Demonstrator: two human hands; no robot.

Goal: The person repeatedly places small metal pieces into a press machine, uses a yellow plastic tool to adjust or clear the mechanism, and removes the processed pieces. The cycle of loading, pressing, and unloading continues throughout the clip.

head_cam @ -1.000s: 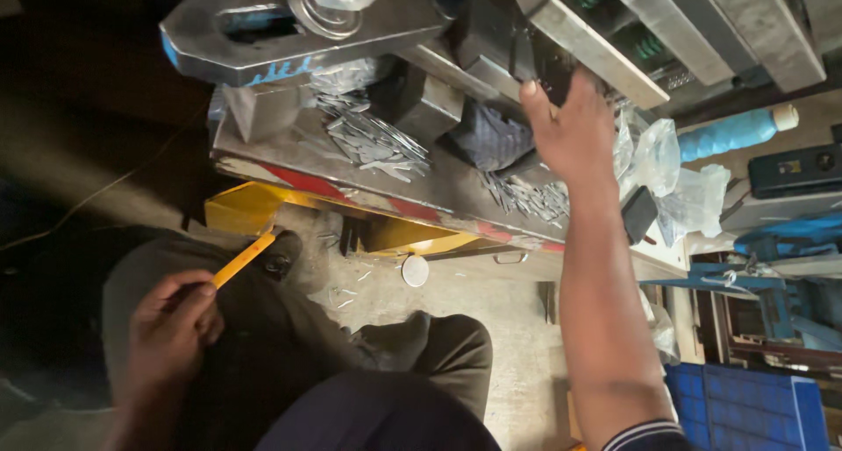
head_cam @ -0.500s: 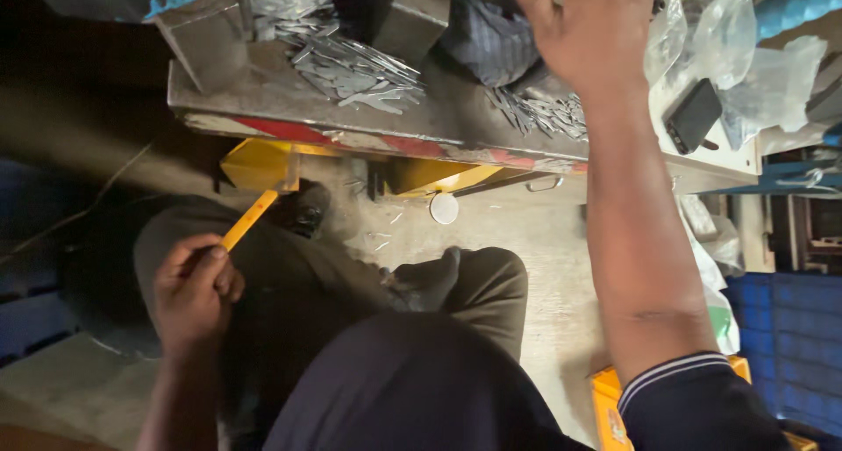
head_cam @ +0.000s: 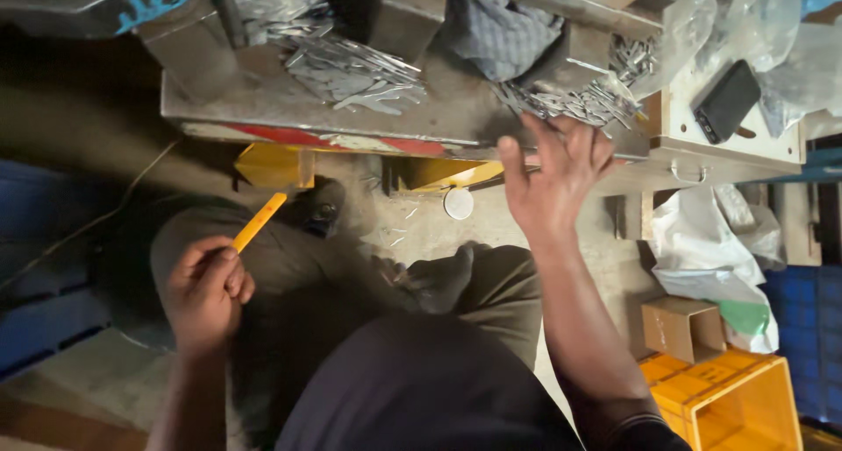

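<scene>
The left hand [head_cam: 206, 289] has its fingers closed around a yellow stick [head_cam: 259, 221] below the steel bench [head_cam: 263, 109], while the right hand [head_cam: 553, 175], fingers spread and empty, hovers at the bench edge beside a pile of metal strips [head_cam: 570, 100].

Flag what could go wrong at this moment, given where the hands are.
The right hand reaches open toward a loose pile of thin metal pieces at the steel bench edge; sharp edges could cut its fingers, or pieces could get knocked onto the floor. The left hand grips a yellow tool near the lap, which might poke.
</scene>
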